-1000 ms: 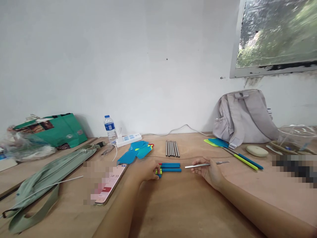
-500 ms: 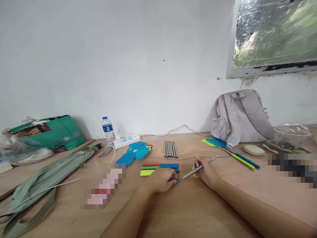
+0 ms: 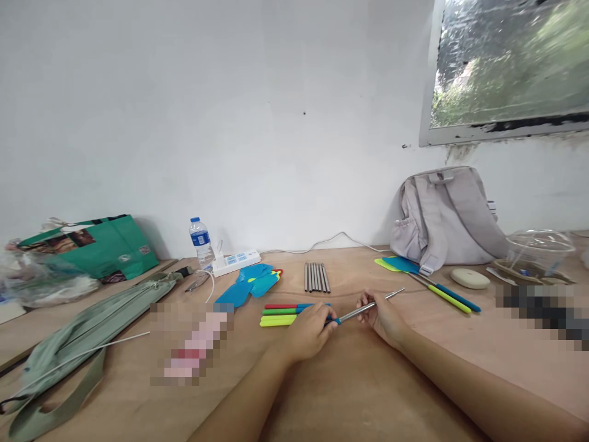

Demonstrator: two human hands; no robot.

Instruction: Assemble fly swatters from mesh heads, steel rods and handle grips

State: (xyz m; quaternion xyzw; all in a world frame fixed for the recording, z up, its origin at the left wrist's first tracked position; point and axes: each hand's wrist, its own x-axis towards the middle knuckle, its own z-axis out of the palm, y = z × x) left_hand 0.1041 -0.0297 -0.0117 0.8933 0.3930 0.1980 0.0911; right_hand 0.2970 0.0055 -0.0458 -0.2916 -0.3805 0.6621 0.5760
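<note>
Below the frame's middle, left fingers pinch a blue tube and right fingers a thin, shiny metal rod touching it.

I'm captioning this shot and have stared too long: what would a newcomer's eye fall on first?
Probably the hands at centre: the right hand holds a silver rod whose end appears to meet a blue handle in the left hand. Bright red, green and yellow handles lie just left of that. Then the pale backpack, back right, and the green bag, far left.
</note>
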